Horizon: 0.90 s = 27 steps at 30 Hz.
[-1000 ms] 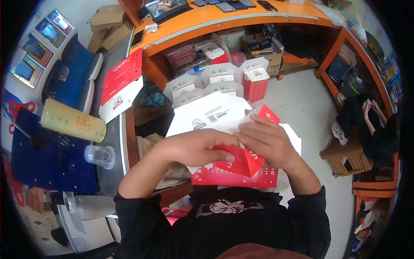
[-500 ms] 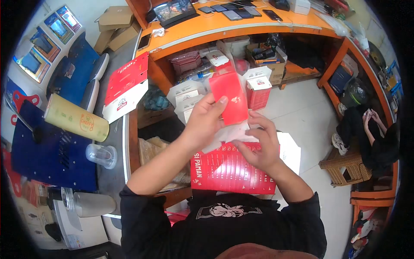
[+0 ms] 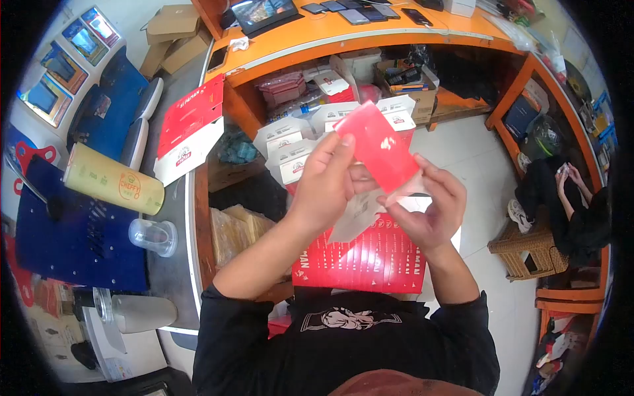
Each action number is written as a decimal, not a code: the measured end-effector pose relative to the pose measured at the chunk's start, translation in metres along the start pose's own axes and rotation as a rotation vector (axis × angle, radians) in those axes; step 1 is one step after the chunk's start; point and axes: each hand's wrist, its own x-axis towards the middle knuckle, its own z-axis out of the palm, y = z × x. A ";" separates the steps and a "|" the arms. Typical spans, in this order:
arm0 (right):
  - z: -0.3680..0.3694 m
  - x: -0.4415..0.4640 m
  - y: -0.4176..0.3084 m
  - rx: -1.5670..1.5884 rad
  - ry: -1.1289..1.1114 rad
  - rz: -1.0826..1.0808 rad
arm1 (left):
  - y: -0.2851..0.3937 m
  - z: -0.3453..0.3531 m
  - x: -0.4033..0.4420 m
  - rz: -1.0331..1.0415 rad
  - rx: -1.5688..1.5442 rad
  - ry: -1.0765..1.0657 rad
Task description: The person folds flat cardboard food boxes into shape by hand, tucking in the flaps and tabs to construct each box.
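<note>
Head view: the left hand (image 3: 323, 178) pinches a red carton (image 3: 376, 145) by its left edge, thumb on the face, the other fingers partly hidden. The right hand (image 3: 436, 204) curls at the lower end; whether it grips there cannot be told. The carton is raised above a stack of flat red blanks (image 3: 356, 261) at the person's lap. Half a second ago it stood more upright, the right hand lower; now it slants, top to the left, and a white flap (image 3: 360, 214), apparently its own, hangs loose beneath, so folding looks only partway. Its pale print is washed out and its back face is hidden. Beyond, white-flapped cartons (image 3: 282, 142) are partly blocked by the held one. Farther off, the orange desk (image 3: 310, 36) bears a screen (image 3: 264, 14) cut off by the top edge.
</note>
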 end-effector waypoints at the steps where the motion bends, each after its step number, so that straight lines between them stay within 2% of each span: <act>1: 0.002 0.000 -0.002 0.098 0.049 0.051 | 0.000 -0.002 0.002 0.027 0.022 0.004; 3: 0.006 0.000 -0.005 0.293 0.151 0.150 | -0.003 0.000 0.000 0.072 0.036 0.047; 10: -0.031 0.041 -0.020 -0.041 -0.360 -0.130 | 0.003 -0.007 -0.001 0.206 0.055 0.038; 12: -0.041 0.052 -0.021 -0.076 -0.493 -0.208 | 0.010 -0.008 -0.005 0.158 0.125 -0.028; 15: -0.049 0.059 -0.027 -0.085 -0.583 -0.197 | 0.011 -0.013 -0.007 0.147 0.172 -0.122; 19: -0.047 0.056 -0.043 -0.239 -0.444 -0.131 | 0.009 -0.008 -0.015 0.230 0.436 -0.187; 25: -0.047 0.057 -0.047 -0.324 -0.281 -0.187 | -0.010 0.046 -0.046 0.374 0.257 -0.205; 27: -0.045 0.055 -0.039 -0.239 -0.290 -0.184 | -0.012 0.046 -0.047 0.401 0.424 -0.181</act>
